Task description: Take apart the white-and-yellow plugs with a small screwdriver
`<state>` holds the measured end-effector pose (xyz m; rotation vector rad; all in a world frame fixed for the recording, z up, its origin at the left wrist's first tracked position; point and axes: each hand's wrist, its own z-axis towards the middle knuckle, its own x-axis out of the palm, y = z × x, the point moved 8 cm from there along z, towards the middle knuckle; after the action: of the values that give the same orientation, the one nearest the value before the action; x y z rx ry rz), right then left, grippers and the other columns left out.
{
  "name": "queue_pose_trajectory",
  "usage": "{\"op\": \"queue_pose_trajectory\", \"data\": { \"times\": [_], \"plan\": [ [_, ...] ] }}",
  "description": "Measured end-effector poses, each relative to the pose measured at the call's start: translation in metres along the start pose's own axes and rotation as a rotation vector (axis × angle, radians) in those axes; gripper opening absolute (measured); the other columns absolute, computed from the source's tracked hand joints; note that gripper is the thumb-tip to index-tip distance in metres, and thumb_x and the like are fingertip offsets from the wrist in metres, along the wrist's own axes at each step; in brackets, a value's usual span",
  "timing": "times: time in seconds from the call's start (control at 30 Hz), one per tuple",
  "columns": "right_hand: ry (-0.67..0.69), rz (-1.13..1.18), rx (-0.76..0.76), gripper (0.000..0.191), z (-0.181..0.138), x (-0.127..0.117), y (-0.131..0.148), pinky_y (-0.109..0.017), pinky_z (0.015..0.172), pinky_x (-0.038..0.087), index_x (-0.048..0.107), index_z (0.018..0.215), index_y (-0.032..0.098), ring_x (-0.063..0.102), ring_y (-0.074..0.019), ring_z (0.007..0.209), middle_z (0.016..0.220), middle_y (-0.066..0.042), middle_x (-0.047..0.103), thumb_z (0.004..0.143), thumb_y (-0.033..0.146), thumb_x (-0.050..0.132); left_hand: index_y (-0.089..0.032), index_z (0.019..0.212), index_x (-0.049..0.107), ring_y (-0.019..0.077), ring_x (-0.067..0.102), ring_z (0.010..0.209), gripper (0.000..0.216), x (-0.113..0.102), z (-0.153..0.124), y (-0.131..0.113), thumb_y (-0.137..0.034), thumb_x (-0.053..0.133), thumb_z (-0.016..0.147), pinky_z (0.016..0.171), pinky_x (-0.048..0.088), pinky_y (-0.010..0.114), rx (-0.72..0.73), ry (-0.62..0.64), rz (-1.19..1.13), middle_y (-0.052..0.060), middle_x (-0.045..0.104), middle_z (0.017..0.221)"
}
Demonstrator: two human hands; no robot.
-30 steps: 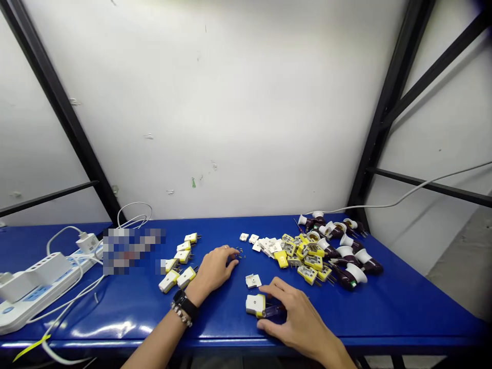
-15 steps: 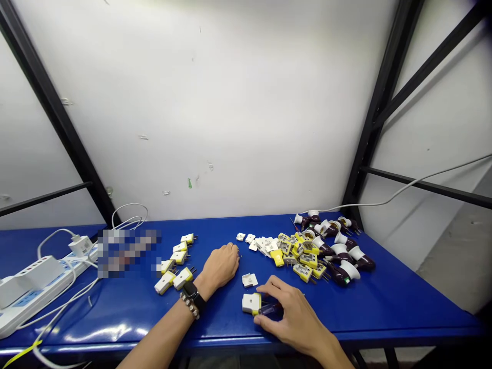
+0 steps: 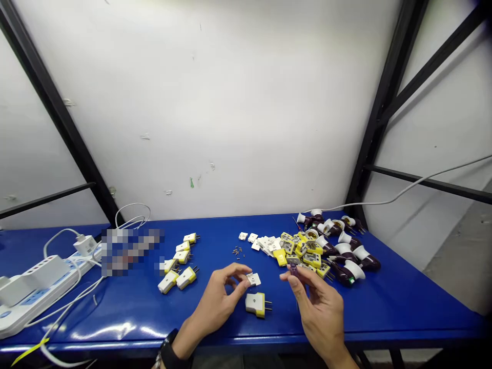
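My left hand [image 3: 226,292] is closed in a pinch beside a small white plug cover [image 3: 253,280]. Whatever is between its thumb and fingertips is too small to make out. Just below lies a white-and-yellow two-pin plug [image 3: 253,303], flat on the table with its pins pointing right. My right hand [image 3: 317,302] grips a screwdriver [image 3: 294,269] by its dark, see-through purple handle; most of the shaft is hidden or too thin to see. Several small screws [image 3: 238,250] are scattered beyond my left hand.
White covers [image 3: 267,245] and open yellow plug halves [image 3: 313,260] lie heaped at the right, beside purple-and-white lamp holders [image 3: 344,250]. Several closed plugs [image 3: 168,282] sit at the left. Power strips [image 3: 36,294] with loose cables line the far left of the blue table [image 3: 134,312].
My left hand has come back from the screws toward the plug cover, uncovering them. My right hand has moved right, off the plug, and lifted the screwdriver.
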<state>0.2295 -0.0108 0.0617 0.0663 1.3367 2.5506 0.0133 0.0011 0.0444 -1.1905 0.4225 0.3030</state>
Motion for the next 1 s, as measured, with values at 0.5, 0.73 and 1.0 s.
{"op": "queue_pose_trajectory", "data": {
  "times": [0.5, 0.73, 1.0],
  "plan": [
    [-0.038, 0.423, 0.235, 0.030, -0.002, 0.018, -0.004, -0.032, 0.057, 0.063, 0.059, 0.098, 0.020, 0.069, -0.0192, 0.059, 0.083, -0.006, 0.073, 0.096, 0.050, 0.060, -0.020, 0.100, 0.081, 0.0267, 0.070, 0.093, 0.034, 0.017, -0.027, 0.022, -0.050, 0.070, 0.087, 0.081, 0.058, 0.036, -0.108, -0.112, -0.201, 0.010, 0.076, 0.100],
    [-0.032, 0.359, 0.240, 0.027, -0.006, 0.020, 0.005, -0.031, 0.061, 0.062, 0.059, 0.099, 0.021, 0.069, -0.0183, 0.061, 0.085, -0.005, 0.072, 0.098, 0.048, 0.058, -0.022, 0.098, 0.081, 0.0250, 0.070, 0.087, 0.030, 0.014, -0.030, 0.022, -0.047, 0.072, 0.085, 0.082, 0.058, 0.037, -0.125, -0.143, -0.096, 0.009, 0.077, 0.099],
    [0.001, 0.369, 0.191, 0.025, -0.004, 0.024, 0.015, -0.030, 0.059, 0.062, 0.059, 0.096, 0.022, 0.068, -0.0179, 0.060, 0.083, -0.005, 0.071, 0.099, 0.046, 0.057, -0.024, 0.091, 0.083, 0.0177, 0.065, 0.069, 0.014, 0.001, -0.020, -0.011, -0.027, 0.070, 0.087, 0.068, 0.053, 0.027, 0.002, -0.127, 0.001, 0.003, 0.078, 0.081]
  ]
}}
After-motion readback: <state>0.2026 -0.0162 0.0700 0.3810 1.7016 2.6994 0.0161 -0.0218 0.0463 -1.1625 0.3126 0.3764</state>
